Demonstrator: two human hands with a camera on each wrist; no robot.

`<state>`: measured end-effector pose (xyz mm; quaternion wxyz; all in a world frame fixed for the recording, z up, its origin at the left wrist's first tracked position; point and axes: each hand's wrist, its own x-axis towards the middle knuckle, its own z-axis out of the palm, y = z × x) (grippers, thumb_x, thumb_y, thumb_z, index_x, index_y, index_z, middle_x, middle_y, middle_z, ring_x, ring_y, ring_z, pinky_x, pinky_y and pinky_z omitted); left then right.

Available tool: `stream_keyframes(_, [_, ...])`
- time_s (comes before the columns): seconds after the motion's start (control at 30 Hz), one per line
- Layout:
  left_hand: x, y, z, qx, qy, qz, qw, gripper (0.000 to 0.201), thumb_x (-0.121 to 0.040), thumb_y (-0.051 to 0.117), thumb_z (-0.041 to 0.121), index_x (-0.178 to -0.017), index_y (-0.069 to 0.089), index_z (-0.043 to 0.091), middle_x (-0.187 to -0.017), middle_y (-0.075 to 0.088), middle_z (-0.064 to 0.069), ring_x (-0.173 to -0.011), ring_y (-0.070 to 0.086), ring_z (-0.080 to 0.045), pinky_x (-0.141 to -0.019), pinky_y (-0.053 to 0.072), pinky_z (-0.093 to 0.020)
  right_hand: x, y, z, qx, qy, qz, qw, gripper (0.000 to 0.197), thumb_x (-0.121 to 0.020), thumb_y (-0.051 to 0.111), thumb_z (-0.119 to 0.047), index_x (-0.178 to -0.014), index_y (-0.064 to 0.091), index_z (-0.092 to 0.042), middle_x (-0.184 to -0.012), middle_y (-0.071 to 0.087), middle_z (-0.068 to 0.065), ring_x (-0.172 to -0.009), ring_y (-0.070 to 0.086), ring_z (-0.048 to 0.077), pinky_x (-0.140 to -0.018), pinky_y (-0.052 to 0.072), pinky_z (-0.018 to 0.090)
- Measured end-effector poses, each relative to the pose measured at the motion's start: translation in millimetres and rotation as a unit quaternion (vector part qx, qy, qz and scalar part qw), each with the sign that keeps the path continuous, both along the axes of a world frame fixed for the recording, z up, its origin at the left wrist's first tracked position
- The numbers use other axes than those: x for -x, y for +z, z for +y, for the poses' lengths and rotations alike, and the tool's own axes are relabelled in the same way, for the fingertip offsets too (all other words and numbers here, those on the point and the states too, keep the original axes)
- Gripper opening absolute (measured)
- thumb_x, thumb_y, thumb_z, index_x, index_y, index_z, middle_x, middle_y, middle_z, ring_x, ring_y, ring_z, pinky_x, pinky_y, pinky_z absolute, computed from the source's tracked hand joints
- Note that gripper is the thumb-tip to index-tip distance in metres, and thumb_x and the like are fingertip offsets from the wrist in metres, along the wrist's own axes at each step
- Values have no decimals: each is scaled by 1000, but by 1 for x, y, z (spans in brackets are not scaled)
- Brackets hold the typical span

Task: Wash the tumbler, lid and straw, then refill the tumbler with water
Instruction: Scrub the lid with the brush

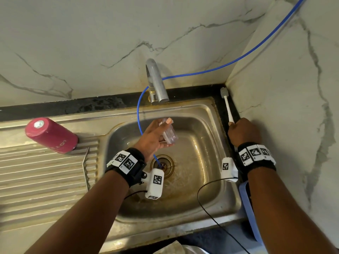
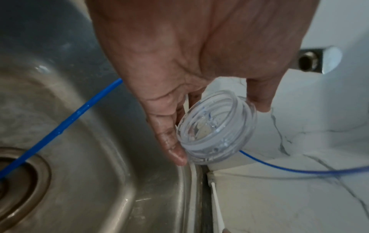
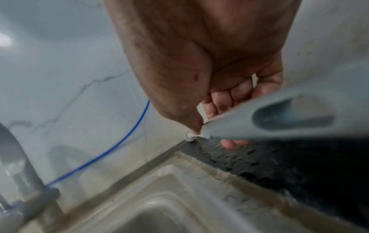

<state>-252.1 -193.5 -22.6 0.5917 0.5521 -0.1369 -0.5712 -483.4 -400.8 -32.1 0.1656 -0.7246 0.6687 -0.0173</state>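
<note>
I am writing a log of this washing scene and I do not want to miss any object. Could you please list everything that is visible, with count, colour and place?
tumbler: 1, pink-red, upside down on the draining board left of the basin
clear lid: 1, transparent, over the basin, held in the left hand
bottle brush: 1, white handle with grey head, lying on the black ledge right of the sink, handle end gripped by the right hand
sink: 1, steel, stained, centre
tap: 1, silver, behind the basin
blue tube: 1, from the wall down into the drain
blue plastic object: 1, light blue, near right corner, kind unclear
left hand: holds the lid
right hand: grips the brush
</note>
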Motion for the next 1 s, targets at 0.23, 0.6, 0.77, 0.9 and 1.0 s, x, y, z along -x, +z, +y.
stream_keyframes(0.23, [-16, -2, 13, 26, 60, 67, 996, 65, -93, 72, 43, -146, 51, 12, -142, 57, -16, -124, 67, -38, -104, 55, -47, 9, 18, 69, -60, 20, -195, 979, 22, -110, 49, -33, -117, 53, -13, -96, 67, 5, -81, 68, 25, -79, 56, 41])
stream_keyframes(0.6, [-30, 1, 34, 22, 113, 115, 987, 74, -88, 72, 55, -142, 51, 8, -141, 63, -25, -121, 68, -40, -100, 58, -45, 44, 38, 168, -83, 255, -340, 901, 33, -101, 53, -41, -134, 58, -48, -71, 58, 6, -56, 54, 18, -51, 47, 27])
stream_keyframes(0.77, [-27, 4, 35, 8, 135, 94, 986, 84, -83, 65, 68, -141, 59, 7, -133, 69, -23, -105, 73, -28, -89, 57, -35, 40, 45, 177, -68, 255, -364, 893, 33, -102, 54, -39, -133, 59, -47, -71, 57, 9, -56, 54, 22, -53, 50, 37])
stream_keyframes(0.9, [-22, 10, 40, 30, 157, 118, 980, 79, -87, 65, 61, -144, 57, 7, -133, 69, -20, -115, 72, -32, -104, 52, -41, 37, 46, 185, -61, 291, -372, 879, 33, -104, 56, -31, -137, 62, -38, -69, 55, 7, -56, 53, 18, -54, 50, 37])
stream_keyframes(1.0, [-23, 14, 44, 41, 185, 140, 972, 74, -95, 59, 63, -142, 59, 6, -133, 69, -22, -122, 67, -40, -96, 61, -42, 38, 46, 193, -63, 313, -368, 873, 33, -104, 58, -32, -136, 64, -35, -67, 53, -2, -55, 50, 13, -53, 48, 34])
